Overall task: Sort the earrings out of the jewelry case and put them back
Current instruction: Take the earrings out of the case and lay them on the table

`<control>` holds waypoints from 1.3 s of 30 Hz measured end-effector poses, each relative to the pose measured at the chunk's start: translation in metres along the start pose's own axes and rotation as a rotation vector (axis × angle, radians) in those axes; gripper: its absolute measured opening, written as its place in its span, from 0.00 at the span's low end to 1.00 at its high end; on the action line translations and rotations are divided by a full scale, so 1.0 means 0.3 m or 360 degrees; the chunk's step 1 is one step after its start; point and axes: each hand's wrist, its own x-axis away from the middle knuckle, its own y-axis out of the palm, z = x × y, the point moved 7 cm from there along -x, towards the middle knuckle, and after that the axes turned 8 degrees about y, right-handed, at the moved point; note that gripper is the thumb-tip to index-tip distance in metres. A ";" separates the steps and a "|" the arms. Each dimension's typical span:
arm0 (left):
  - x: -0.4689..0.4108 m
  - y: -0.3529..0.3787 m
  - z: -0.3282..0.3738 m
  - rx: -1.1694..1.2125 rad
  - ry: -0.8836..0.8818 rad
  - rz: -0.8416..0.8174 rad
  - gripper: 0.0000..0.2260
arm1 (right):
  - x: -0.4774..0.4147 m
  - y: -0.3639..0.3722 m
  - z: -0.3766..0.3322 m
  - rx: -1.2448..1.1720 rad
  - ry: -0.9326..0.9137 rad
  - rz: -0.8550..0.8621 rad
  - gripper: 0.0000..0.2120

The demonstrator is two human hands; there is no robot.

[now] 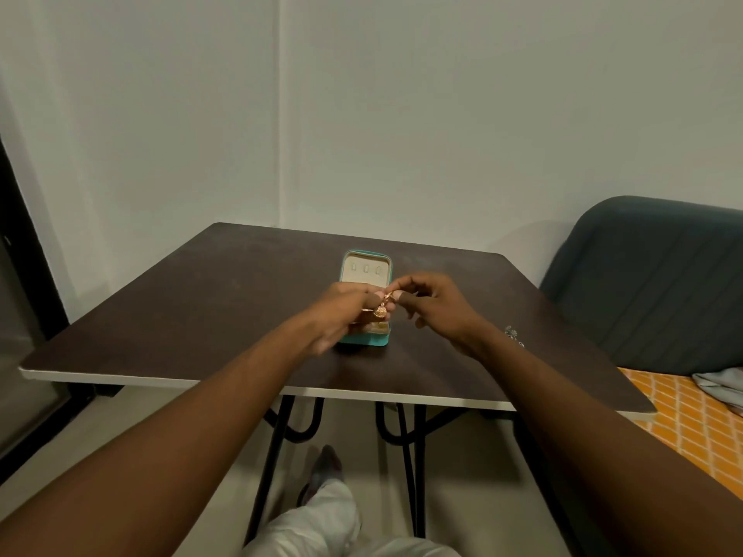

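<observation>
The teal jewelry case (365, 338) stands open near the centre of the table (193, 315), lid upright at its 12 o'clock edge. A gold earring (380, 310) hangs just above the case tray. The right hand (440, 309) pinches the earring top between thumb and forefinger; the other fingers (418, 321) are loosely curled. The left hand (341, 313) is curled and blurred, and appears to pinch the same earring. A small silver piece (513, 336) lies at 3 o'clock from the case.
</observation>
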 end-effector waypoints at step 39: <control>-0.161 0.534 -0.176 -0.1169 0.0514 -0.0117 0.06 | 0.223 -0.260 0.431 0.0467 0.0476 0.0633 0.11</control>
